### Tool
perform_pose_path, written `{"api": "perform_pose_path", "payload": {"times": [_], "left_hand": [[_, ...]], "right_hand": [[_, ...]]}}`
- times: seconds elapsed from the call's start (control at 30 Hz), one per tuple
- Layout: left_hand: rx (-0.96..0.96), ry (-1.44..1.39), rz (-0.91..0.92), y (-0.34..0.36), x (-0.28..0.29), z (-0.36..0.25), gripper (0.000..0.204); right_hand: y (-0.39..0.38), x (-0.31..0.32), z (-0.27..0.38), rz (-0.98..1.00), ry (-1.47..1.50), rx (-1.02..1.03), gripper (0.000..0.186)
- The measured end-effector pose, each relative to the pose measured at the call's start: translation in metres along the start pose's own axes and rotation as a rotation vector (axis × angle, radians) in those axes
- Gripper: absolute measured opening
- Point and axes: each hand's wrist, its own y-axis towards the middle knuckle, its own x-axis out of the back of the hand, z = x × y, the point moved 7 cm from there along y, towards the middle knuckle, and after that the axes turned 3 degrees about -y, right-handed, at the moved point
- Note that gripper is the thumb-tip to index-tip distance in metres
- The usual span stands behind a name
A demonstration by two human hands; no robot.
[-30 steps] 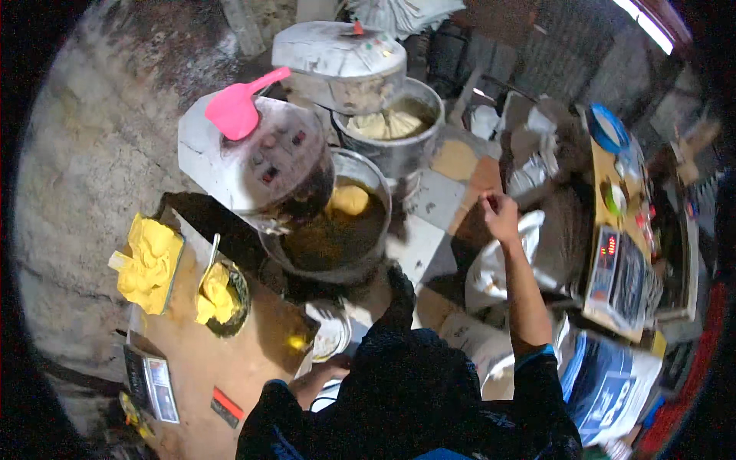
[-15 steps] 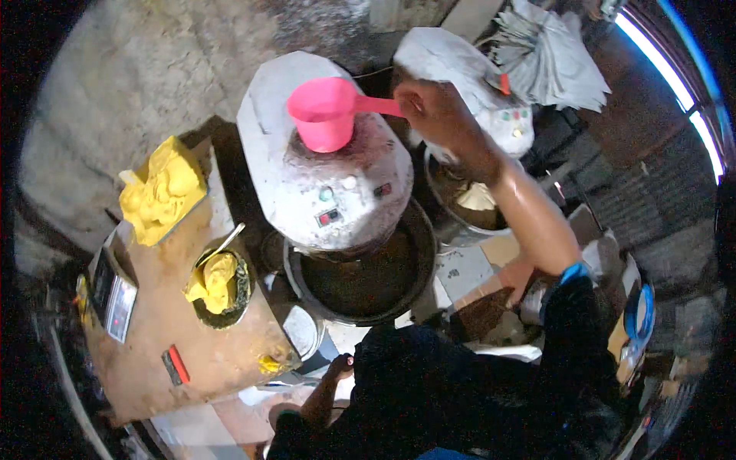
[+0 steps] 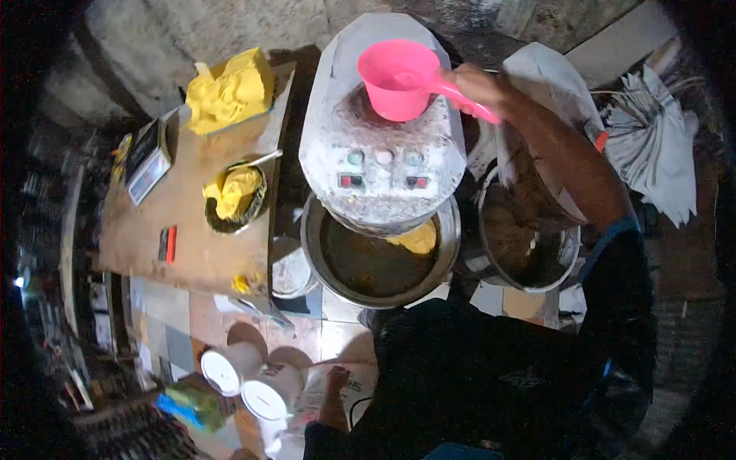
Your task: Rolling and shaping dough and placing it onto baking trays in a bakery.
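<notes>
My right hand [image 3: 475, 86] is closed on the handle of a pink plastic dipper [image 3: 392, 80], held upright over the white, stained top of a mixer [image 3: 383, 195]; whether it touches the top is unclear. Below is the mixer's steel bowl [image 3: 360, 276], with yellow dough [image 3: 414, 239] inside. My left hand [image 3: 336, 379] hangs low near a pale sack [image 3: 360, 376] on the floor, fingers curled; anything in them is too small to make out.
Left, a wooden table [image 3: 207, 276] bears yellow paste [image 3: 230, 88], a bowl of paste [image 3: 234, 192], a scale [image 3: 149, 172] and a red-handled scraper [image 3: 170, 244]. A second machine's bowl [image 3: 517, 272] and folded sacks [image 3: 648, 146] are right. White buckets [image 3: 268, 387] stand on the tiled floor.
My right hand has gone up to the dipper, which lay on the mixer top, and taken its handle, turning it upright. The view has swung toward the mixer and table.
</notes>
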Motion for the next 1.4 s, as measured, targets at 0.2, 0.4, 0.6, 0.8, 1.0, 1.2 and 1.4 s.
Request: {"api": "perform_pose_path", "payload": {"times": [0.2, 0.4, 0.6, 0.8, 1.0, 1.2, 1.4], "left_hand": [[0.514, -0.79, 0.181, -0.028, -0.113, -0.075, 0.043], [0.12, -0.197, 0.378, -0.052, -0.214, -0.167, 0.043], [0.059, 0.01, 0.509, -0.033, -0.234, -0.207, 0.042], [0.004, 0.184, 0.57, -0.036, -0.232, -0.211, 0.042], [-0.233, 0.264, 0.532, -0.027, -0.223, -0.221, 0.042], [-0.643, 0.321, 0.204, -0.022, -0.211, -0.253, 0.041], [0.043, 0.352, 0.699, 0.008, -0.211, -0.27, 0.044]], "right_hand": [[-0.078, 0.042, -0.022, 0.164, -0.065, 0.159, 0.057], [-0.173, 0.048, -0.083, 0.313, -0.092, 0.234, 0.052], [-0.253, 0.041, -0.199, 0.227, -0.187, 0.336, 0.045], [-0.32, 0.006, -0.298, 0.026, 0.008, 0.333, 0.03], [-0.343, -0.018, -0.37, 0.034, -0.049, 0.208, 0.024], [-0.335, -0.045, -0.414, 0.165, -0.107, -0.02, 0.034], [-0.338, -0.021, -0.415, 0.108, -0.102, 0.027, 0.038]]}}
